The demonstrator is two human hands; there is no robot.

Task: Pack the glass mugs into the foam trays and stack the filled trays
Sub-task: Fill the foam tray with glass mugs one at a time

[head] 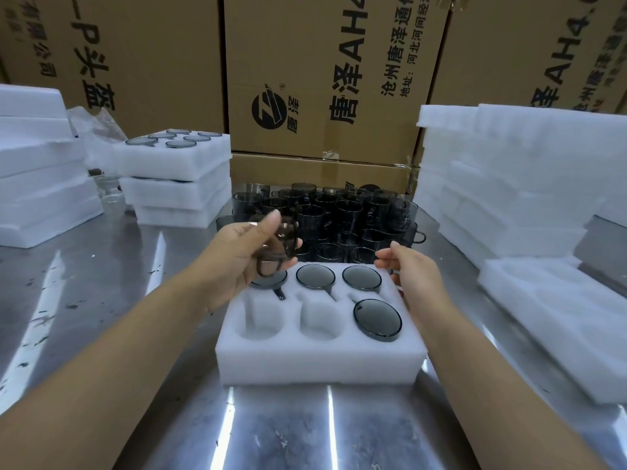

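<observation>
Smoky glass mug [280, 242], blurred, is gripped by the left hand [242, 254] above the centre-frame foam tray [319, 362], which has four mugs seated. The right hand [412, 274] rests loose-fingered on its upper-right corner. Likely next: seat the mug, handle aligned, in an empty pocket [259, 320] at lower left.

Printed sideways in black on the centre carton [325, 62]: "唐泽AH4", "沧州唐泽通信", "地址:河北河间经济", cut off at the frame's edge, beside a round logo [269, 110] marked ®; on the left carton [142, 45]: "-P头盔", "有限公司"; on the right carton [529, 45]: "泽AH4", smaller lines blurred.

Four mugs [315, 276] seated, one held, two pockets [320, 320] empty
</observation>
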